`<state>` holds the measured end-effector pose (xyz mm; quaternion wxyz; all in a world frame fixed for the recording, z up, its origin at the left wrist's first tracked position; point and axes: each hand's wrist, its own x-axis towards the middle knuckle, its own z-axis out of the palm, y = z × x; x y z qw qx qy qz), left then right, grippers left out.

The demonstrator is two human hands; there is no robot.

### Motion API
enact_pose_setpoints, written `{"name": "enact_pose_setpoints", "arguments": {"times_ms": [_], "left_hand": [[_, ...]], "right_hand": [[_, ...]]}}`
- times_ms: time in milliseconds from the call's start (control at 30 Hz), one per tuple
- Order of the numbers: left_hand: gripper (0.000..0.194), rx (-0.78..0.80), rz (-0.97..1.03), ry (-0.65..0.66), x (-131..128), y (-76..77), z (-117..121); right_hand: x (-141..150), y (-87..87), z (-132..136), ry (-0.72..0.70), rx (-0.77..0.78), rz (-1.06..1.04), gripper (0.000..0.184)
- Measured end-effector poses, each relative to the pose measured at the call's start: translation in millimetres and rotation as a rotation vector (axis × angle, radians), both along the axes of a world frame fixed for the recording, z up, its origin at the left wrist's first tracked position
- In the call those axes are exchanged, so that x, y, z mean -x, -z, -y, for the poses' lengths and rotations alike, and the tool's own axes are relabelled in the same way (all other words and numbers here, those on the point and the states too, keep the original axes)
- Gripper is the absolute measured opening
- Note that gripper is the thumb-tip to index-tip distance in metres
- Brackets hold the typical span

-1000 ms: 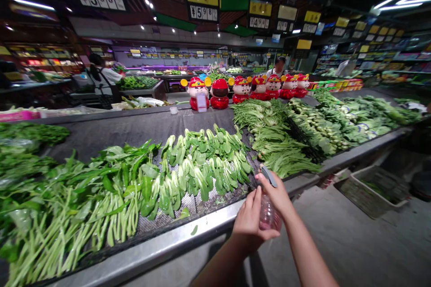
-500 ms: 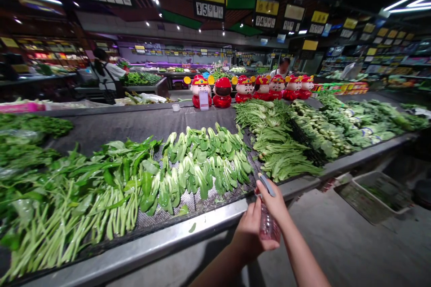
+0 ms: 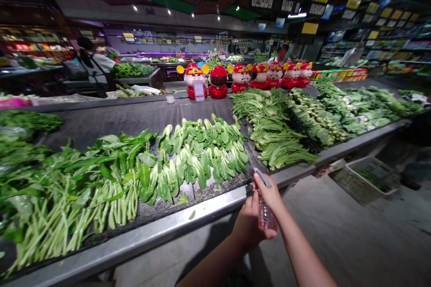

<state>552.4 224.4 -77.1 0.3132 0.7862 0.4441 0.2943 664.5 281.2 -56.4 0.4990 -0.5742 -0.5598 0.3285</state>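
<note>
Grip: right hand [image 3: 271, 195] closed narrowly around the neck of a clear plastic spray bottle [image 3: 265, 214], fingers just below its grey trigger head; left hand [image 3: 247, 226] cupped against the bottle's lower body.

Bottle: upright, just in front of the steel counter rim [image 3: 188, 222].

Nearby: bok choy [image 3: 198, 161] on wire mesh [image 3: 158, 208].

Beyond: red figurines [image 3: 218, 81] lined along the stall.

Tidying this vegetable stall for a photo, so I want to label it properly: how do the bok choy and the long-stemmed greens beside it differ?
The bok choy has short, pale, spoon-shaped stalks, while the long-stemmed greens have long, thin stems. The bok choy's leaves look rounder than the greens' pointed ones. The bok choy forms a compact heap; the greens spread wider. Both lie on the same mesh-covered counter.
</note>
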Motion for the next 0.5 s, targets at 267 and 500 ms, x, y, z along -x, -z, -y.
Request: {"name": "enact_pose_setpoints", "arguments": {"times_ms": [267, 500], "left_hand": [[0.120, -0.063, -0.111, -0.007, 2, 4.4, -2], [0.125, -0.105, -0.166, 0.034, -3, 16.6, -4]], "right_hand": [[-1, 16.5, -4, 0.043, 0.006, 0.017, 0.043], [-8, 23.3, 0, 0.067, 0.046, 0.022, 0.044]]}}
